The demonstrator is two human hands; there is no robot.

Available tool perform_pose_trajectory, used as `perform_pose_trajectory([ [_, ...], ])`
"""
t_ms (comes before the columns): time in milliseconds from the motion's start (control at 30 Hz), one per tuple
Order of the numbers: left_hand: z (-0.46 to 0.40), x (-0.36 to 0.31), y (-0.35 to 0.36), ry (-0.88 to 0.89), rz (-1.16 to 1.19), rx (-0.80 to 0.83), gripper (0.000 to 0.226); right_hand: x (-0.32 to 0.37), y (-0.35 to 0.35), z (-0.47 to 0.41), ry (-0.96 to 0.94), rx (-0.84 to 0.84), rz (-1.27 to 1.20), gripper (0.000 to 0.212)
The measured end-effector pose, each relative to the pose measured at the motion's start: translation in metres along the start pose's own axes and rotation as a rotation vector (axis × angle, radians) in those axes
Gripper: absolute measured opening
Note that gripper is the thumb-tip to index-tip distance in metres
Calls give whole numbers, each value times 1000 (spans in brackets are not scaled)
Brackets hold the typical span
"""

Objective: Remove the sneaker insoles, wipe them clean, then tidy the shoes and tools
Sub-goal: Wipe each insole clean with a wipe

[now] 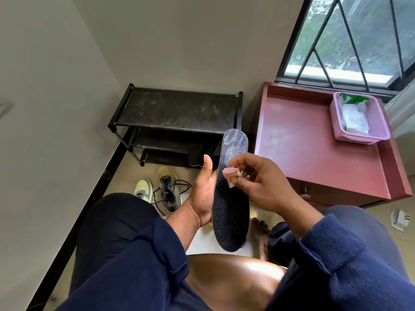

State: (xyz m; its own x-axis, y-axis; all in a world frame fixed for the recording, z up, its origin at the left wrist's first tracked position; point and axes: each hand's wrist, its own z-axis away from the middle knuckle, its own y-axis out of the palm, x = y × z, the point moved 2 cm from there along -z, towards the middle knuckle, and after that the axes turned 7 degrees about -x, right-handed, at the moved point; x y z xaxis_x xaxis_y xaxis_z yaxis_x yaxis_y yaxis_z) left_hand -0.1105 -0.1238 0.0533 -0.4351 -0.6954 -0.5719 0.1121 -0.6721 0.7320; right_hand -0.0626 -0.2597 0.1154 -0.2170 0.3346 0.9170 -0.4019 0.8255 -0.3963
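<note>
- One insole stands nearly upright in the middle of the view, dark and textured along most of its length, pale and glossy at its upper end, above the person's lap.
- The left hand cups the insole's left edge, palm against it, fingers hidden behind it, thumb straight and pointing up beside the edge.
- The right hand is curled and pinches a small folded pinkish wipe between thumb and fingertips; the wipe is pressed on the insole's face a little above its middle.
- Both forearms come up from the bottom of the view in dark blue sleeves, wrists bent inward toward the insole.
- Left of the insole and lower, two sneakers sit on the pale tiled floor, one yellowish, the other lying on its side with loose black laces.
- Behind the insole, a black shoe rack stands against the wall.
- Right of the insole, a red cabinet with a raised rim carries a pink basket holding a wipes packet.
- Beyond the cabinet, a barred window shows greenery.
- Below the insole, a brown glossy seat and a bare foot are visible.
</note>
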Motion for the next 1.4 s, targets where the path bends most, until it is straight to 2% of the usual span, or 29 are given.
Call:
perform_pose_trajectory([
  [100,1,-3,2,2,-19,-23,109,2,2,1,-39,24,55,11],
  [267,4,-6,6,-15,-11,-54,106,5,4,3,-111,-36,138,20],
  [400,4,-7,2,-14,-26,-131,106,8,7,2,-182,4,359,22],
  [467,2,-6,-1,-10,-62,-180,104,10,8,1,-212,44,440,14],
  [633,2,-8,2,-14,-98,-221,94,12,8,5,-210,61,453,14],
  [767,1,-9,-2,-22,-123,-260,97,11,14,7,-212,105,465,13],
  [833,2,-9,-2,-47,-120,-238,99,11,16,7,-221,95,468,13],
  [1000,4,-4,1,-132,-136,-122,106,8,3,-3,-186,-105,489,15],
  [1200,2,-6,-8,-131,-258,-149,114,16,13,13,-227,45,514,19],
  [1333,4,-4,-2,-178,-269,-75,107,5,-3,-5,-121,-160,501,14],
  [1400,1,-2,-1,-217,-271,-7,109,-1,-11,-10,-60,-188,495,15],
])
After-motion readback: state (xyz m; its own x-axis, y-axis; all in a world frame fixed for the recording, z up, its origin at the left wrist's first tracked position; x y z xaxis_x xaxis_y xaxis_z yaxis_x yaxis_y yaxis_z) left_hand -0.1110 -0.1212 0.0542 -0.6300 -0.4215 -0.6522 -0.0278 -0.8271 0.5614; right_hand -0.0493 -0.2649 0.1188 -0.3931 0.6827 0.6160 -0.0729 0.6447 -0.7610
